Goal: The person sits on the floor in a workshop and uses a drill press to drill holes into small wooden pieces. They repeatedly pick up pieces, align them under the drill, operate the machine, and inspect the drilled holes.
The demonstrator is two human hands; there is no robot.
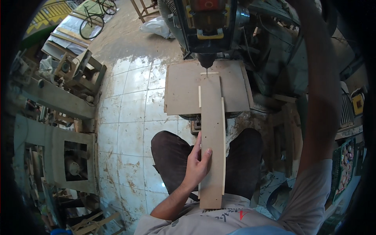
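The right hand cannot be seen, the right forearm [319,66] being cut off by the upper edge, as is the top of the drill press [209,43]. Some fingers of the left hand [197,163] are hidden beneath the wooden board [212,117], by which part of the worktable [181,88] is also covered. Whether the board is touched by the drill bit [206,71] is too small to be told.

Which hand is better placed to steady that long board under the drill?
Probably the left hand: it holds the long board by its left edge, thumb on top. The right hand is out of view; the right arm reaches up beside the drill press.
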